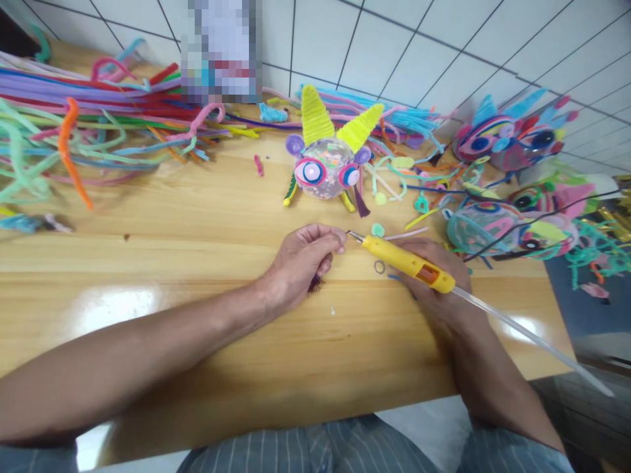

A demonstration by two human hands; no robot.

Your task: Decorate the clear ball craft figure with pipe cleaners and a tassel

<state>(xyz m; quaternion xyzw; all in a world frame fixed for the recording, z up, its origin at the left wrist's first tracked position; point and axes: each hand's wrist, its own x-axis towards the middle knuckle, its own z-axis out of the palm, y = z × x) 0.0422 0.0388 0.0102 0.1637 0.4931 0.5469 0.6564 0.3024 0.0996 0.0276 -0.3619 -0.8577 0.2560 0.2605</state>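
Observation:
My left hand (305,261) is closed in a pinch on a dark tassel (315,284), whose frayed end hangs below the fingers while its other end pokes out at the fingertips. In my right hand (448,314) is a yellow hot glue gun (394,255), with a long clear glue stick (527,334) sticking out of its back. The gun's metal nozzle is at the tassel's tip, touching or almost so. Just beyond stands a clear round creature (329,172) with yellow pipe-cleaner ears, ringed eyes and a purple tassel (361,202) at its right side.
Bundles of coloured pipe cleaners (98,98) lie along the back and left. Several finished-looking clear figures (507,230) crowd the right, crossed by a black cord (537,220). A small ring (379,267) and a green disc (377,229) lie near the gun. A tiled wall (384,46) rises behind.

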